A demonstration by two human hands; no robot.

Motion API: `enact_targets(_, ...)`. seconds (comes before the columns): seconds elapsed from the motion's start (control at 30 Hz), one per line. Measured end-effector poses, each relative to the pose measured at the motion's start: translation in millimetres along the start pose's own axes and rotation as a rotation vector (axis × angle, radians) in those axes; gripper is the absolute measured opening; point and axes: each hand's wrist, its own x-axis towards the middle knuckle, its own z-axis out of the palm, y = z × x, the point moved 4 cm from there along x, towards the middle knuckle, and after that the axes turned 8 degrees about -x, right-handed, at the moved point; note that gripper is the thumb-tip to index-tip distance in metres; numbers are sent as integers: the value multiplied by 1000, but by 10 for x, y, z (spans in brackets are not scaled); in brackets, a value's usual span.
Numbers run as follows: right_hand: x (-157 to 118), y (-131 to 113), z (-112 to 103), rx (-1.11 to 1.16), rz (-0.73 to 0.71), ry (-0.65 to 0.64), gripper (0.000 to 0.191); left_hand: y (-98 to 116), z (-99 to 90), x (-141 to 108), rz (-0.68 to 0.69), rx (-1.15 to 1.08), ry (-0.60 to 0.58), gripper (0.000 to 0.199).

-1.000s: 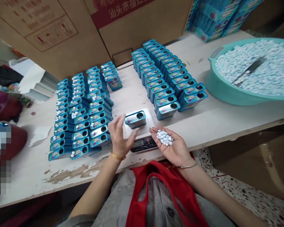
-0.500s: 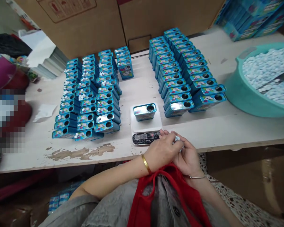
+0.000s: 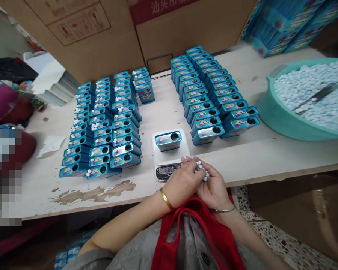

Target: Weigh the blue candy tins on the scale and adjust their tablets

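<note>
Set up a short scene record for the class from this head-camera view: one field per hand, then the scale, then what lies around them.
Left hand: resting over the right hand, gold bangle on the wrist
Right hand: cupping small white mints, thin silver bangle on the wrist
Scale: digital kitchen scale just beyond the hands, one blue tin on it
Around: rows of blue tins on both sides; teal basin of mints at right, metal utensil lying in it
</note>
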Motion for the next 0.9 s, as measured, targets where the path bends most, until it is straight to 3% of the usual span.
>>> enact_targets(0.17, 70, -33, 166, -5, -55, -82, 25, -113, -248, 19, 40, -220, 88, 12)
enact_targets(0.3, 118, -77, 268, 35, -79, -146, 23, -304, -639, 80, 37, -460, 326, 8)
enact_targets(0.4, 126, -102, 299, 52, -103, -174, 20, -491, -905, 161, -39, -383, 452, 8)
enact_targets(0.53, 101, -113, 246, 54, -90, -114, 20, -649, -1045, 265, -83, -209, 394, 7)
enact_targets(0.63, 80, -146, 187, 48, -105, -98, 21, -707, -1101, 271, -73, -203, 334, 13)
enact_targets(0.8, 50, -194, 83, 22, -113, -116, 21, -703, -1304, 120, -91, -266, 502, 12)
enact_targets(0.87, 30, -182, 42, 2, -100, -132, 22, -587, -1238, 62, -76, -290, 490, 12)
enact_targets(0.9, 18, -167, 17, -7, -88, -134, 23, -492, -1137, 46, -48, -304, 425, 13)
